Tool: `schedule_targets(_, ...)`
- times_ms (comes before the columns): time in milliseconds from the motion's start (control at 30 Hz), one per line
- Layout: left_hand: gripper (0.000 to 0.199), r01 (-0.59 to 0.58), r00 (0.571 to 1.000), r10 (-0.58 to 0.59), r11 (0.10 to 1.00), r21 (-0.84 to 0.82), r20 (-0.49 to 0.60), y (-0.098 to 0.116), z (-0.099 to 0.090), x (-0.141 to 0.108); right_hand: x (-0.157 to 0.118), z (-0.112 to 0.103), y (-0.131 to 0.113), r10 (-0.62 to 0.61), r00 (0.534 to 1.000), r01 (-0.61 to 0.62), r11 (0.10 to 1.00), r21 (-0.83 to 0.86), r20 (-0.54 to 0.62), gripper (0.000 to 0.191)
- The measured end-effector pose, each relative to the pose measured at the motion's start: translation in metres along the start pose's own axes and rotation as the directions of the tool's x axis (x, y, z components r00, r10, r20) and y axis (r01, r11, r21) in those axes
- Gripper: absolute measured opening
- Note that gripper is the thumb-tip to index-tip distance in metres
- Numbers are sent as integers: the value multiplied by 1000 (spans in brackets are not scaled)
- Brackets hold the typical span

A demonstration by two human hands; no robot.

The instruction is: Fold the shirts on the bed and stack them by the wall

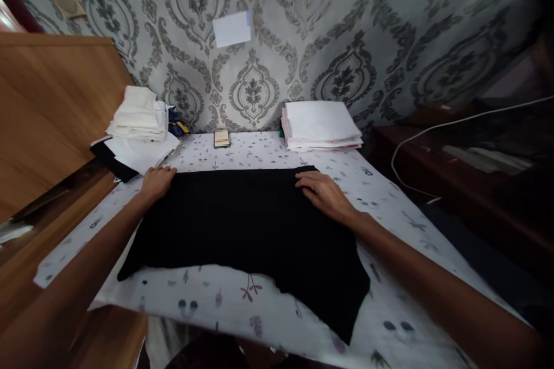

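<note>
A black cloth (242, 219) lies spread on the patterned white sheet, its far edge nearly straight and its near edge uneven. My left hand (158, 182) is closed at the cloth's far left corner, fingers bent over the edge. Near the far right corner, my right hand (324, 191) grips the cloth with curled fingers; its fingertips rest on the fabric and the folded edge shows just beyond them. The right part of the cloth hangs lower toward me in a pointed flap.
The patterned white sheet (216, 294) covers the table. A stack of white folded cloths (320, 121) stands back right; cream folded cloths (134, 112) sit back left, beside a wooden panel (52, 115). A small framed card (222, 138) lies near the wall. A white cable (407, 141) hangs at right.
</note>
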State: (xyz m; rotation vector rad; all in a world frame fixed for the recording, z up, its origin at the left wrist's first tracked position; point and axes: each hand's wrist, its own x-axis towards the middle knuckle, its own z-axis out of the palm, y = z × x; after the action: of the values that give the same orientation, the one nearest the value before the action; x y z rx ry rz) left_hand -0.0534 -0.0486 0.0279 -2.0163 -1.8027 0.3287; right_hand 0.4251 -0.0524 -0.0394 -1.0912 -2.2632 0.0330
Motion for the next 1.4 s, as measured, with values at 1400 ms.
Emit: schedule_targets(1400, 75, 191, 978, -136, 889, -416, 158, 20, 46, -19, 13, 9, 8, 445, 857, -394, 891, -226, 259, 81)
